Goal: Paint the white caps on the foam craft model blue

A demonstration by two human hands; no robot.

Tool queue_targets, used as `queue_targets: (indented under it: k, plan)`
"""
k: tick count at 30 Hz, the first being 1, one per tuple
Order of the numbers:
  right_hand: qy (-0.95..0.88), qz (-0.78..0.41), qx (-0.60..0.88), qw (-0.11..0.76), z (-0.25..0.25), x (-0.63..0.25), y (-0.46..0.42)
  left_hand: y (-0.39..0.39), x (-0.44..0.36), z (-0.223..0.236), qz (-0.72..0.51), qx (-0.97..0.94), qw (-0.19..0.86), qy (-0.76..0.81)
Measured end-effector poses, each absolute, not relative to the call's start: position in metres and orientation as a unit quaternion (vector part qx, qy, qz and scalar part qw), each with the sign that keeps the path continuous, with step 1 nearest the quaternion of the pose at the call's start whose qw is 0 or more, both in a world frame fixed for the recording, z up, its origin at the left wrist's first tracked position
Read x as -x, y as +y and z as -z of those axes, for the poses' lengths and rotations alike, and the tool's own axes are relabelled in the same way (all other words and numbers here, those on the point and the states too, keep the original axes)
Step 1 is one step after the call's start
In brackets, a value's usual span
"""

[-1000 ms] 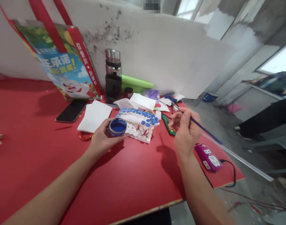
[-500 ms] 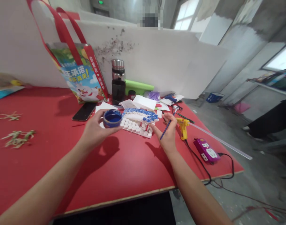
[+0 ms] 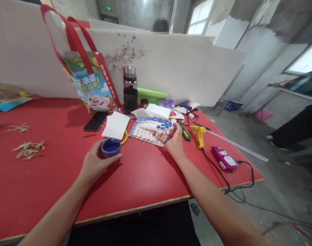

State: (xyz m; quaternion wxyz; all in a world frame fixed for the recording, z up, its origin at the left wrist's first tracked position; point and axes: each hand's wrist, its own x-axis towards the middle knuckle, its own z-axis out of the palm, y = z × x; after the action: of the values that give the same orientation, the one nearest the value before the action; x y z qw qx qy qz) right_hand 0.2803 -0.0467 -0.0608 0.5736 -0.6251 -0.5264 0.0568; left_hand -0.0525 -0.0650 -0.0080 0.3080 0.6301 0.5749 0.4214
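In the head view, a pot of blue paint (image 3: 111,149) is held in the left hand (image 3: 93,160) at the near side of the red worktop (image 3: 130,186); the fingers are curled round it and the thumb is laid along its near side, spread only to the pot's width.

Over to the right hand (image 3: 175,145), where a slim brush (image 3: 170,136) is gripped, slanted across the fingers. Thumb and fingertips are parted around the right end of the knobbly white model (image 3: 145,134), set on the worktop between the hands and beyond them. Whether it is also pinched there cannot be told.

Blue is seen on the upper panel's knobs, while many lower ones are bare white. Painting appears to be the step in hand, with the model perhaps being adjusted; a steady hold on it and a level pot seem called for next.

Both forearms are stretched forward from the bottom corners, angled inward, the right reached farther out.
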Motion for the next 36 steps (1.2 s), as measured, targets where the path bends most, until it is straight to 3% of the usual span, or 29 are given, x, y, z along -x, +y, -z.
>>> queue_targets:
  k: [23, 30, 36]
  plan:
    - [-0.572, -0.046, 0.585, 0.573, 0.058, -0.282, -0.044, -0.065, 0.055, 0.014, -0.397, -0.640, 0.325, 0.572]
    - [-0.576, -0.059, 0.588, 0.565, 0.049, -0.264, -0.101, -0.066, 0.053, 0.012, -0.401, -0.643, 0.327, 0.565]
    - [-0.587, -0.140, 0.545, 0.582, 0.044, -0.236, -0.167, -0.069, 0.051, 0.007, -0.409, -0.625, 0.340, 0.572]
